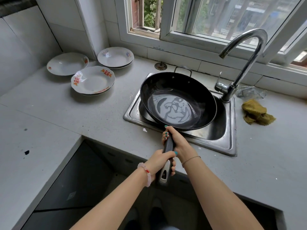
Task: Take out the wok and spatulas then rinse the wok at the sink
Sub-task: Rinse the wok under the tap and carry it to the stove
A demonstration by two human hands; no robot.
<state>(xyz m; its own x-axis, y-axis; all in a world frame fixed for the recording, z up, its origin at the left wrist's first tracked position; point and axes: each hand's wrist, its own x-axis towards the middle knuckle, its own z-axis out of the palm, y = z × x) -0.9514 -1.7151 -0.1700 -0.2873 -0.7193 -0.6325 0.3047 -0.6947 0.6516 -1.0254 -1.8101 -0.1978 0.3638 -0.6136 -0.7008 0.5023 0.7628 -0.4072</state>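
Note:
A black wok (177,100) hangs over the steel sink (230,140), tilted a little, with a shallow pool of water in its bottom. Its long black handle points back toward me. My right hand (176,140) grips the handle just behind the wok's rim. Further back, near the metal end of the handle, my left hand (161,161) holds it too. The curved chrome tap (240,63) stands at the sink's back right; its spout is above the wok's right side and no water runs from it. No spatula is in view.
Stacks of white patterned plates (93,80) sit on the grey counter (66,117) to the left. A yellow-green cloth (255,112) and a crumpled clear bag (250,92) lie right of the tap. A window runs behind the sink.

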